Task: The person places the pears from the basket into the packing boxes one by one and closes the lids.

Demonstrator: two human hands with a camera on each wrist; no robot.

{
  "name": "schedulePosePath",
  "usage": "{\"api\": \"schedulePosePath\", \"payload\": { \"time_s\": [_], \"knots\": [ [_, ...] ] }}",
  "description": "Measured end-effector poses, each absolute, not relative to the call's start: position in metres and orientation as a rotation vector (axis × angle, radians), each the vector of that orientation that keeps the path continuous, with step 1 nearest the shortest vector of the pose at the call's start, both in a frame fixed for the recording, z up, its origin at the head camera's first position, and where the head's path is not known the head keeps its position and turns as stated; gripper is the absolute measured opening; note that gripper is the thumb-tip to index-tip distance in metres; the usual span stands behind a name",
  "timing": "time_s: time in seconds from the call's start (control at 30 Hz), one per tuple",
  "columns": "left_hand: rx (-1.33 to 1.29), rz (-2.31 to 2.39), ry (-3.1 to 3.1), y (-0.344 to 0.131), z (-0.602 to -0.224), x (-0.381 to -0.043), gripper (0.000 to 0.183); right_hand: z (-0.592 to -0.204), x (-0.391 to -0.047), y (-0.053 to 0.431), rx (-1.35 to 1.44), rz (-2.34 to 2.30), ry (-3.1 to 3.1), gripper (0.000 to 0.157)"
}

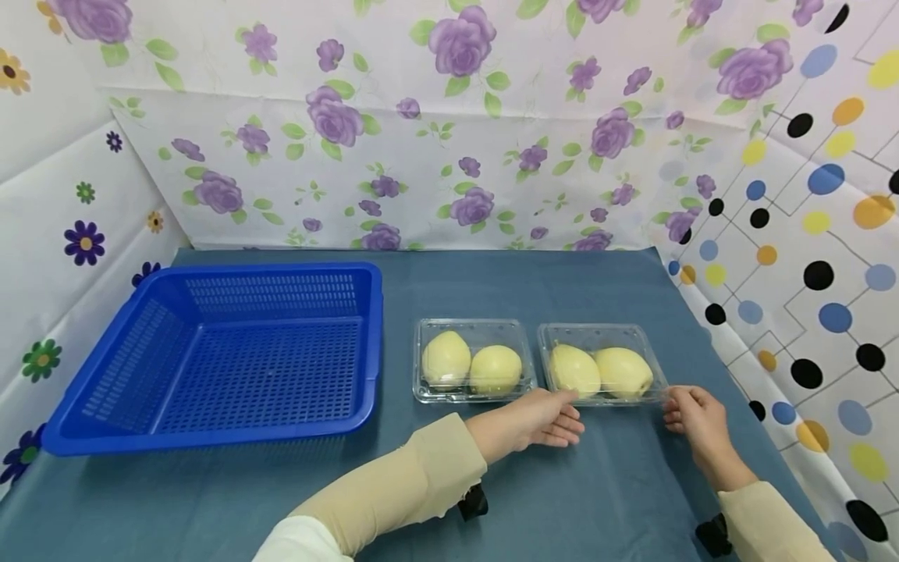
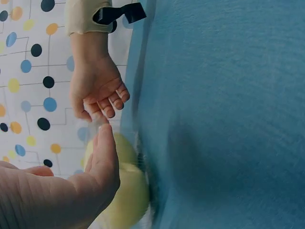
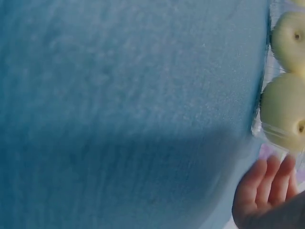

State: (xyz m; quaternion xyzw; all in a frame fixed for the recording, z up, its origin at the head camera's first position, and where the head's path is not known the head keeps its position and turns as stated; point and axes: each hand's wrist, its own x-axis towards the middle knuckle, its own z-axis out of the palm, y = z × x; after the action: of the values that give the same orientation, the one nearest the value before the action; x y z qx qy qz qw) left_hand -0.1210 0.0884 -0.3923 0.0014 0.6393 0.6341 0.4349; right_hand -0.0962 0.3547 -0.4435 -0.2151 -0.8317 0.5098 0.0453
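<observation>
Two clear plastic boxes stand side by side, each with two pale yellow pear-like fruits inside. My left hand is at the front left of the right-hand box, fingers fairly straight and thumb overlapping its front edge. At that box's front right corner is my right hand, its thumb and fingertips close against the edge, fingers loosely bent. In the right wrist view, the right fingers lie just beside the box corner. In the left wrist view, my left hand partly hides the fruits.
A large blue plastic basket with slotted sides stands on the left of the blue-grey tablecloth. A flower-printed sheet hangs behind, and a dotted sheet borders the right side. Black straps sit at the wrists.
</observation>
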Motion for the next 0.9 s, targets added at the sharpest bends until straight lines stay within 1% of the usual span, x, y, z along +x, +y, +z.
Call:
{"api": "schedulePosePath", "payload": {
  "time_s": [0.1,0.2,0.3,0.47,0.57,0.7,0.9],
  "knots": [
    [0.020,1.592,1.594,0.086,-0.389,-0.124,0.049,-0.441,-0.095,0.349,-0.728,1.359,-2.516,0.032],
    [0.019,1.618,1.597,0.082,-0.386,-0.129,0.049,-0.439,-0.094,0.344,-0.735,1.198,-2.530,0.044],
    [0.020,1.652,1.621,0.078,-0.383,-0.133,0.050,-0.438,-0.095,0.341,-0.715,1.158,-2.517,0.050],
    [0.024,1.719,1.669,0.070,-0.378,-0.141,0.054,-0.434,-0.099,0.334,-0.627,1.090,-2.487,0.049],
    [0.043,1.727,1.700,0.064,-0.374,-0.143,0.055,-0.431,-0.101,0.329,-0.533,1.019,-2.487,0.045],
    [0.074,1.704,1.794,0.055,-0.368,-0.146,0.052,-0.429,-0.104,0.323,-0.397,0.941,-2.498,0.041],
    [0.073,1.735,1.862,0.041,-0.362,-0.152,0.047,-0.426,-0.107,0.316,-0.301,0.895,-2.519,0.041]
  ]
}}
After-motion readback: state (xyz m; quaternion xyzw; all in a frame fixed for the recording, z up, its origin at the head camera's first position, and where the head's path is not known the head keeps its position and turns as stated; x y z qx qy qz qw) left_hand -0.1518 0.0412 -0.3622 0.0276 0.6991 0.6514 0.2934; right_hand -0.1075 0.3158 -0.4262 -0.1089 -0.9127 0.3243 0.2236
